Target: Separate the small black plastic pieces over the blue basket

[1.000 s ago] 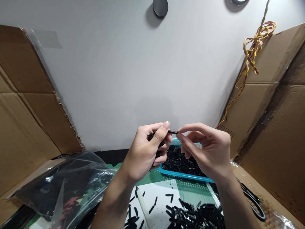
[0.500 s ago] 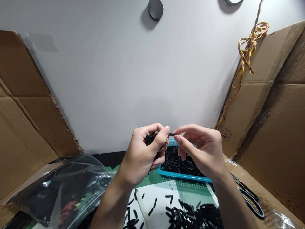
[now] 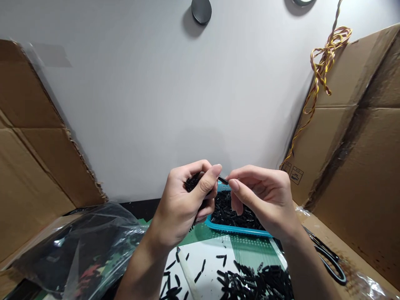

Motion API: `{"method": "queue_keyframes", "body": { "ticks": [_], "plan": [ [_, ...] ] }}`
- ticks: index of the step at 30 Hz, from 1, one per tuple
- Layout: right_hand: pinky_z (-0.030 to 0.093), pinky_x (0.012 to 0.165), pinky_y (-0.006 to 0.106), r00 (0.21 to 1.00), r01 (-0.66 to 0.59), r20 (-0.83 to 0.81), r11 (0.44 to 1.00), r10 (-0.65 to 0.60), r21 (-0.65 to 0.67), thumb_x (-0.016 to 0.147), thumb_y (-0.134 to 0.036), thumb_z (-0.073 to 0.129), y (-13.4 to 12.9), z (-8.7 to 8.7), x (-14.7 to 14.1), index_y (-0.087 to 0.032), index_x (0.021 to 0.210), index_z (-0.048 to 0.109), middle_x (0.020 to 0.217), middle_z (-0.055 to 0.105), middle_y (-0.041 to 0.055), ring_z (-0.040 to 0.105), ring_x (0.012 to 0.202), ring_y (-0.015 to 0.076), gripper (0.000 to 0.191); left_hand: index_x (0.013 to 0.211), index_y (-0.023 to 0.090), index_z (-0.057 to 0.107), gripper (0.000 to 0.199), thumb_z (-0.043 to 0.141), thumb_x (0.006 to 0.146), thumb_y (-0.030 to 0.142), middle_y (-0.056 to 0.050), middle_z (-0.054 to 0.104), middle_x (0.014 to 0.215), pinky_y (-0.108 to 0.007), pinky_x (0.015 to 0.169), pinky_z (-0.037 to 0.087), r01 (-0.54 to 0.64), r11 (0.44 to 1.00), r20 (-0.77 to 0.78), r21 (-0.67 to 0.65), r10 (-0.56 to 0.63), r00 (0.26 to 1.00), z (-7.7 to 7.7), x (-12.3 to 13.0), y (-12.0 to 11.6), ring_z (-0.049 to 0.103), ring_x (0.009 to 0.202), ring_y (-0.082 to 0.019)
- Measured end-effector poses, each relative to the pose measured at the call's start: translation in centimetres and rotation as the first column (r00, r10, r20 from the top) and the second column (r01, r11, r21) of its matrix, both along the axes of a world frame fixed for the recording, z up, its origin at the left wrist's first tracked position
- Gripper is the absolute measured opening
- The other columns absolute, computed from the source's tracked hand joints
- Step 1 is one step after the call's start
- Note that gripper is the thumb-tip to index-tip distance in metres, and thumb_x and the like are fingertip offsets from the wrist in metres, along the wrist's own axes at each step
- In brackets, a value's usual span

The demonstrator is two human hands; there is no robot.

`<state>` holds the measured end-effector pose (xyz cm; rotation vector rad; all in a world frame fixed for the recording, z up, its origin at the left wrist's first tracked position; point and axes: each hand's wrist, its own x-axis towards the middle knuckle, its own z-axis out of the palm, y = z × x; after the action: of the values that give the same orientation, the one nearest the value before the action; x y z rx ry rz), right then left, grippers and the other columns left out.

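My left hand [image 3: 189,202] is closed around a bunch of small black slender pieces [image 3: 191,182], and its thumb and forefinger pinch one end of a single black piece [image 3: 223,180]. That piece slants down to the right, where the thumb and forefinger of my right hand [image 3: 261,191] meet its other end. Behind and below the hands, a blue plastic basket [image 3: 237,230] holds many similar black pieces, partly hidden by my right hand. A heap of black pieces [image 3: 259,283] lies below on a white sheet [image 3: 215,246], with several strewn to its left.
Scissors [image 3: 329,262] lie at the right, beside a tall cardboard panel [image 3: 359,175]. A clear plastic bag [image 3: 81,250] with dark contents is at the left, before another cardboard panel [image 3: 34,154]. Twisted yellow-brown wire [image 3: 325,62] hangs at the upper right. A whitish stick [image 3: 189,275] rests on the sheet.
The single black piece between my fingertips has tilted, from nearly level to sloping down to the right. My left hand has shifted slightly left.
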<state>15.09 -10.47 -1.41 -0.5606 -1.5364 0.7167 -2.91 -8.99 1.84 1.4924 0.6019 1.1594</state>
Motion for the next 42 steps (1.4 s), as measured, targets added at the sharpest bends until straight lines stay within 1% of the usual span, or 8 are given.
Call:
{"method": "queue_keyframes", "body": {
  "ticks": [3,12,19,25,30,36,39,42],
  "plan": [
    [0.050,0.046,0.023,1.000,-0.024,-0.002,1.000,0.024,0.003,0.095,-0.018,0.078,-0.2,0.2,-0.1,-0.020,0.096,0.081,0.058,0.069,-0.0030,0.060,0.046,0.0101,0.004,0.072,0.017,0.059,0.041,0.072,0.101,0.043,0.007,0.047,0.056,-0.012,0.035,0.028,-0.014,0.999,-0.033,0.052,0.016,0.999,0.1,-0.3,-0.2,0.038,0.038,-0.002],
    [0.053,0.050,0.022,0.999,-0.029,0.037,0.999,0.028,0.045,0.087,-0.004,0.081,-1.1,0.6,-0.2,-0.020,0.096,0.083,0.062,0.070,-0.0036,0.063,0.049,0.0102,0.019,0.076,0.018,0.063,0.039,0.071,0.101,0.046,0.006,0.050,0.053,-0.014,0.035,0.030,-0.033,0.990,-0.076,0.136,0.043,0.996,0.3,-0.7,-0.5,0.039,0.038,-0.003],
    [0.052,0.051,0.026,0.991,-0.038,0.132,0.999,0.038,-0.002,0.094,-0.011,0.075,-1.3,0.9,-0.3,-0.021,0.103,0.085,0.069,0.073,-0.0012,0.067,0.055,0.0131,0.016,0.073,0.018,0.061,0.040,0.069,0.103,0.042,0.006,0.050,0.051,-0.014,0.035,0.030,-0.048,0.986,-0.078,0.160,0.061,0.995,0.3,-0.5,-0.3,0.038,0.038,-0.003],
    [0.050,0.057,0.028,0.972,-0.044,0.231,0.999,0.042,0.004,0.101,-0.018,0.068,-1.3,1.1,-0.2,-0.019,0.095,0.080,0.072,0.073,-0.0003,0.067,0.062,0.0141,0.014,0.072,0.019,0.061,0.040,0.064,0.105,0.040,0.006,0.051,0.051,-0.015,0.036,0.033,-0.100,0.968,-0.144,0.231,0.135,0.980,0.5,-0.6,-0.5,0.042,0.039,-0.005],
    [0.042,0.060,0.029,0.931,-0.021,0.363,1.000,0.017,0.008,0.104,-0.019,0.063,-1.4,1.4,0.0,-0.021,0.083,0.068,0.072,0.066,-0.0028,0.056,0.063,0.0121,0.021,0.070,0.019,0.063,0.040,0.061,0.106,0.036,0.006,0.052,0.050,-0.016,0.038,0.037,-0.152,0.921,-0.251,0.359,0.252,0.935,0.7,-0.5,-0.6,0.043,0.040,-0.006],
    [0.027,0.054,0.031,0.910,0.071,0.403,0.994,-0.100,0.086,0.100,-0.016,0.058,-1.5,1.6,-0.1,-0.021,0.067,0.052,0.064,0.036,-0.0063,0.030,0.057,0.0110,0.035,0.069,0.019,0.062,0.040,0.061,0.106,0.034,0.006,0.049,0.051,-0.018,0.042,0.036,-0.179,0.882,-0.316,0.436,0.336,0.887,0.7,-0.1,-0.8,0.043,0.044,-0.007],
    [0.027,0.054,0.030,0.902,0.143,0.383,0.976,-0.197,0.165,0.093,-0.009,0.059,-1.5,1.5,-0.4,-0.022,0.062,0.043,0.063,0.031,-0.0069,0.027,0.056,0.0104,0.038,0.068,0.019,0.060,0.039,0.062,0.105,0.032,0.006,0.049,0.051,-0.019,0.042,0.036,-0.182,0.868,-0.325,0.462,0.357,0.876,0.8,0.0,-0.9,0.042,0.045,-0.007],
    [0.027,0.053,0.029,0.902,0.197,0.338,0.953,-0.268,0.229,0.088,-0.006,0.062,-1.3,1.3,-0.7,-0.022,0.059,0.038,0.061,0.029,-0.0077,0.026,0.055,0.0094,0.041,0.067,0.019,0.060,0.040,0.062,0.104,0.033,0.006,0.049,0.050,-0.018,0.041,0.036,-0.193,0.881,-0.297,0.432,0.341,0.892,0.8,0.0,-0.8,0.042,0.043,-0.007]
  ]
}}
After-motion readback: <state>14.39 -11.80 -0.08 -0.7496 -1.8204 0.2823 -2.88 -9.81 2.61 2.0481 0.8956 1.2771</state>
